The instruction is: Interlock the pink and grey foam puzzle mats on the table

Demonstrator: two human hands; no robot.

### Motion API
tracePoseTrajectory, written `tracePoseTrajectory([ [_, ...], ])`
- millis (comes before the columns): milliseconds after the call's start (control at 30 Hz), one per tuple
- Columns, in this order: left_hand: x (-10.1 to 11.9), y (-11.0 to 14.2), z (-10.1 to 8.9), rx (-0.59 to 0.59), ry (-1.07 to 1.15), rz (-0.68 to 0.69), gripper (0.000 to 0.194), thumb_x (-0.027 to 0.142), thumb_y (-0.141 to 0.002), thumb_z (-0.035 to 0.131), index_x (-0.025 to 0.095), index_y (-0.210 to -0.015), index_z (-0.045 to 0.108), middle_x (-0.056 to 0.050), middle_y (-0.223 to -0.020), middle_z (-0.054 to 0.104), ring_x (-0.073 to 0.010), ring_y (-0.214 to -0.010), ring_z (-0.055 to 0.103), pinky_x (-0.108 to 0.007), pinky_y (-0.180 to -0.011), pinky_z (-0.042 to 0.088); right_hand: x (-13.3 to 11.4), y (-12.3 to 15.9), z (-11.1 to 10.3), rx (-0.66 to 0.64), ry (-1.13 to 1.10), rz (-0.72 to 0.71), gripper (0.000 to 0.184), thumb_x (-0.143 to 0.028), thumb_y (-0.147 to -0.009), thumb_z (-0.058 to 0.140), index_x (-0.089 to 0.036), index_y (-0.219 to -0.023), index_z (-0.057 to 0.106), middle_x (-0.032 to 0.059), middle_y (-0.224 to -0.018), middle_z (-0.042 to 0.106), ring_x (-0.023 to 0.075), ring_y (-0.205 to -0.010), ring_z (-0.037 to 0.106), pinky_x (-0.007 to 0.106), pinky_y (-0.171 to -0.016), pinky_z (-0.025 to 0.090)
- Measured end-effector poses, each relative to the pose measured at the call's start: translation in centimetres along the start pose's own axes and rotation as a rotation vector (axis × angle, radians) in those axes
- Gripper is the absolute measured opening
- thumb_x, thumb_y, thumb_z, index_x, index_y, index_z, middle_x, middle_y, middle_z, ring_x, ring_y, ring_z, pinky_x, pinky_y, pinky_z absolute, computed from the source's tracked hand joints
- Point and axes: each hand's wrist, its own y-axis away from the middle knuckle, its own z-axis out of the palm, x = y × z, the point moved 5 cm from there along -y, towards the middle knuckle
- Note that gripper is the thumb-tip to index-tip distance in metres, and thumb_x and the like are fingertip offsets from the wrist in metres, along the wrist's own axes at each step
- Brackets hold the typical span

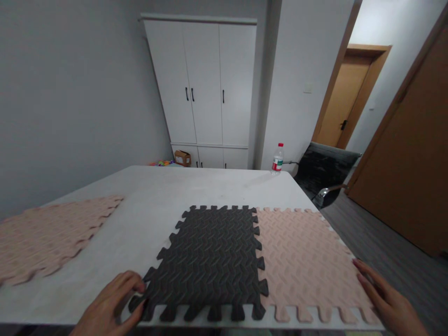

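Observation:
A dark grey foam mat tile with a raised tread pattern and jigsaw edges lies flat on the white table. Right beside it is a pink foam mat tile; the dark tabs lie along the seam, and I cannot tell whether they are fully pressed in. My left hand has its thumb and fingers closed around the near left corner of the dark tile. At the pink tile's near right edge, my right hand touches with outstretched fingertips; its thumb is hidden.
Another pink foam mat tile lies at the table's left. A plastic bottle with a red cap stands at the far right corner of the white table. Beyond are a black chair, a cardboard box and a white wardrobe.

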Motion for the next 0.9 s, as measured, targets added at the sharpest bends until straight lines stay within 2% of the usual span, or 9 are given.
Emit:
tracePoseTrajectory([
  [100,2.5,-0.6,0.9,0.04,-0.076,0.111,0.024,0.04,-0.073,0.062,0.025,-0.091,0.058,-0.002,-0.095,0.063,-0.0198,-0.091,0.06,-0.028,-0.081,0.05,0.1,-0.5,-0.1,-0.011,0.031,-0.036,0.055,-0.058,-0.079,0.046,-0.025,-0.122,0.056,0.0051,-0.128,0.056,0.0245,-0.11,0.057,0.034,-0.085,0.052],
  [200,8.4,-1.7,2.9,0.075,-0.08,0.266,0.02,0.031,-0.079,0.056,0.026,-0.098,0.057,-0.002,-0.104,0.064,-0.0174,-0.1,0.059,-0.027,-0.087,0.049,-3.7,-1.4,-0.7,0.026,0.121,-0.197,0.054,-0.055,-0.08,0.046,-0.02,-0.12,0.057,0.0115,-0.133,0.051,0.0269,-0.117,0.051,0.042,-0.099,0.042],
  [267,13.5,-2.4,5.6,-0.05,-0.072,0.38,0.029,0.023,-0.082,0.05,0.028,-0.109,0.056,-0.001,-0.116,0.062,-0.0156,-0.109,0.057,-0.026,-0.093,0.047,-9.0,-2.0,-0.6,0.018,0.133,-0.347,0.051,-0.049,-0.084,0.042,-0.02,-0.124,0.053,0.012,-0.139,0.043,0.0258,-0.124,0.045,0.043,-0.103,0.036],
  [367,19.8,-2.9,9.9,-0.211,-0.08,0.485,0.048,0.016,-0.083,0.044,0.027,-0.13,0.045,-0.001,-0.133,0.053,-0.0169,-0.122,0.048,-0.033,-0.102,0.042,-19.2,-3.1,1.4,-0.098,0.133,-0.591,0.048,-0.042,-0.089,0.037,-0.022,-0.133,0.043,0.0082,-0.147,0.031,0.0218,-0.133,0.032,0.043,-0.109,0.027],
  [467,22.8,-3.0,13.4,-0.269,-0.107,0.502,0.052,0.018,-0.084,0.042,0.021,-0.137,0.038,-0.004,-0.14,0.045,-0.0204,-0.128,0.042,-0.039,-0.103,0.041,-27.7,-5.1,5.8,-0.259,0.147,-0.786,0.054,-0.038,-0.09,0.035,-0.018,-0.14,0.032,0.0094,-0.149,0.026,0.0195,-0.135,0.026,0.041,-0.11,0.025],
  [533,23.1,-2.9,14.8,-0.267,-0.122,0.495,0.053,0.022,-0.086,0.043,0.018,-0.138,0.036,-0.005,-0.142,0.042,-0.0218,-0.131,0.038,-0.041,-0.103,0.04,-30.6,-7.2,9.5,-0.32,0.203,-0.804,0.057,-0.038,-0.09,0.035,-0.013,-0.14,0.031,0.0122,-0.15,0.024,0.0205,-0.136,0.024,0.04,-0.11,0.024],
  [700,22.1,-2.3,16.0,-0.205,-0.181,0.573,0.06,0.026,-0.088,0.041,0.021,-0.144,0.02,-0.003,-0.146,0.033,-0.0199,-0.135,0.031,-0.038,-0.106,0.034,-30.4,-10.8,17.3,-0.355,0.289,-0.665,0.056,-0.041,-0.093,0.025,-0.01,-0.14,0.03,0.0149,-0.147,0.03,0.0219,-0.136,0.023,0.048,-0.108,0.021],
  [800,21.9,-2.4,16.1,-0.212,-0.207,0.61,0.06,0.027,-0.087,0.042,0.02,-0.144,0.022,-0.003,-0.146,0.033,-0.0209,-0.134,0.032,-0.038,-0.105,0.034,-29.2,-10.7,19.3,-0.361,0.305,-0.641,0.056,-0.043,-0.094,0.019,-0.013,-0.14,0.031,0.0113,-0.147,0.032,0.0208,-0.137,0.021,0.05,-0.109,0.015],
  [900,22.1,-2.6,16.3,-0.24,-0.214,0.602,0.059,0.027,-0.086,0.042,0.018,-0.142,0.026,-0.005,-0.145,0.035,-0.0219,-0.133,0.035,-0.039,-0.104,0.035,-29.0,-10.6,19.8,-0.364,0.319,-0.626,0.057,-0.044,-0.094,0.018,-0.013,-0.14,0.03,0.0107,-0.147,0.03,0.0212,-0.137,0.02,0.05,-0.109,0.014],
])
